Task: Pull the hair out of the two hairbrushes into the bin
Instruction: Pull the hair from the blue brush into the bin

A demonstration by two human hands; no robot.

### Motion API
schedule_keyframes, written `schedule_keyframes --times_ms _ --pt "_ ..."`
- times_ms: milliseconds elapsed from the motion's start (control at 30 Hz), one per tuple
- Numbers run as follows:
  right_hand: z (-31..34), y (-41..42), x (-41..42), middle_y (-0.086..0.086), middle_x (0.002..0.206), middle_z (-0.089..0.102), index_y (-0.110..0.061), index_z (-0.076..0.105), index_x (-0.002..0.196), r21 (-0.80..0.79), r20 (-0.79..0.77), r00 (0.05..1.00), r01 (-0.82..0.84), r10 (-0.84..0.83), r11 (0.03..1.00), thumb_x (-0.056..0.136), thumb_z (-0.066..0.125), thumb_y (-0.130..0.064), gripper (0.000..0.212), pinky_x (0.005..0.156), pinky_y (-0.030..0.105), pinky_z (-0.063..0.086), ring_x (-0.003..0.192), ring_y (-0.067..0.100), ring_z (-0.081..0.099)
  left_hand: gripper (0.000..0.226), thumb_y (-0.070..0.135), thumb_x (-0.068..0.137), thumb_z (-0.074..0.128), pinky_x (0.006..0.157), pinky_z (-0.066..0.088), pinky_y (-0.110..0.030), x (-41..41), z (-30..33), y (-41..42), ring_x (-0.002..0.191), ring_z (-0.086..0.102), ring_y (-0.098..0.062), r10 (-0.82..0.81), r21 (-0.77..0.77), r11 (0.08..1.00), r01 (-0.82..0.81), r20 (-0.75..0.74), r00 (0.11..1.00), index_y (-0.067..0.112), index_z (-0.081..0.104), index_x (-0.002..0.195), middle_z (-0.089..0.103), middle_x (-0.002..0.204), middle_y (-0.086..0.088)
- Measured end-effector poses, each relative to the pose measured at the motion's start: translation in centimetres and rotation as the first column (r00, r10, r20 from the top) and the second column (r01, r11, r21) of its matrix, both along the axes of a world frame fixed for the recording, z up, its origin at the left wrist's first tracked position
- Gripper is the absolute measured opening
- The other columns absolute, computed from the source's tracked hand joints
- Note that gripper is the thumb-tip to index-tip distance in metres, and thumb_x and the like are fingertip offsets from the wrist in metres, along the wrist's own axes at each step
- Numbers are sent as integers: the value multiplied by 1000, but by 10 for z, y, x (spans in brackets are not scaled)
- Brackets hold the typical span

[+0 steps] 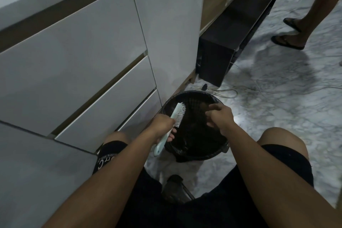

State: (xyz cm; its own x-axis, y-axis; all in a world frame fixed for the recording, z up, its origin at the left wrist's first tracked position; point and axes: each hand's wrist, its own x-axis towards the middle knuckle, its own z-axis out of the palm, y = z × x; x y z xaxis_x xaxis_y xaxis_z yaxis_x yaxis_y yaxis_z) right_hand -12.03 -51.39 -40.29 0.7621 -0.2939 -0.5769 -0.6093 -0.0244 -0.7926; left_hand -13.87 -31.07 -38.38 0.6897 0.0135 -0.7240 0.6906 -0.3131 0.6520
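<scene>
A pale green hairbrush [178, 114] with white bristles is held by its handle in my left hand [162, 126], over the left side of a black mesh bin [192, 96] lined with a dark bag. The bristles face right. My right hand [219, 115] hovers over the bin's right side, fingers loosely curled and pinched; a small dark tuft of hair [204, 106] shows at its fingertips. A second hairbrush is not visible.
White drawer fronts [92, 79] stand close on the left. A dark low cabinet [231, 42] lies beyond the bin, with cables [259, 89] on the marble floor. Another person's legs in sandals [296, 29] are at the upper right. A dark object [174, 187] lies between my knees.
</scene>
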Motion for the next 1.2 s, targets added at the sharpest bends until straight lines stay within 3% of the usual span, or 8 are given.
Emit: schedule_keyframes --times_ms 100,233,367,567,700,867,1000,1200 --pt "1 2 5 8 112 57 -16 59 116 195 -43 997 69 -62 978 82 66 0 38 71 39 60 105 29 59 32 15 99 45 39 43 -22 2 0 -7 50 51 -17 -22 -20 1000 22 -19 1000 -4 52 124 59 76 -10" --pt "2 2 12 14 119 62 -17 60 104 452 -89 986 167 -142 876 89 65 -19 15 84 46 55 112 32 58 34 14 100 42 38 43 -21 6 -3 -14 50 51 -17 -43 -27 999 42 -38 998 -5 51 127 60 77 -10" --pt "-3 1 23 14 148 40 -16 43 140 572 -119 970 243 -214 784 88 63 -42 61 99 51 47 136 40 38 36 15 100 41 38 43 -21 11 -5 -19 50 51 -16 -35 -36 999 34 -48 998 -5 51 129 61 78 -11" --pt "-7 1 29 16 151 37 -14 39 143 457 -81 971 238 -226 857 95 57 -34 55 98 49 50 132 39 44 35 16 101 42 40 44 -22 17 -3 -22 50 51 -15 -19 -52 999 16 -54 998 -4 52 128 62 79 -11" --pt "-10 5 24 14 128 60 -12 49 135 288 13 1000 -6 3 958 84 73 -23 58 82 41 57 115 30 62 33 9 97 45 42 46 -23 22 -1 -24 50 53 -16 -24 -72 997 20 -51 998 -6 55 125 65 81 -13" --pt "-9 20 17 5 119 58 -23 53 133 164 135 968 -231 210 959 71 85 -23 69 73 35 60 104 22 66 30 0 92 51 47 51 -24 23 4 -25 57 61 -17 -85 -141 987 80 -30 996 -5 59 120 69 90 -14" --pt "-10 20 16 9 118 60 -19 48 137 222 138 975 -201 173 954 70 86 -18 77 72 40 61 100 28 70 21 -3 92 54 51 53 -23 20 7 -27 59 60 -15 -131 -123 983 134 32 991 2 64 110 67 92 -16" --pt "-11 23 15 23 104 71 -4 50 130 250 65 993 -112 98 962 80 74 -3 55 75 43 62 82 30 75 32 4 91 62 48 53 -18 15 1 -26 56 57 -11 -130 -21 991 134 115 985 6 66 122 63 78 -6"
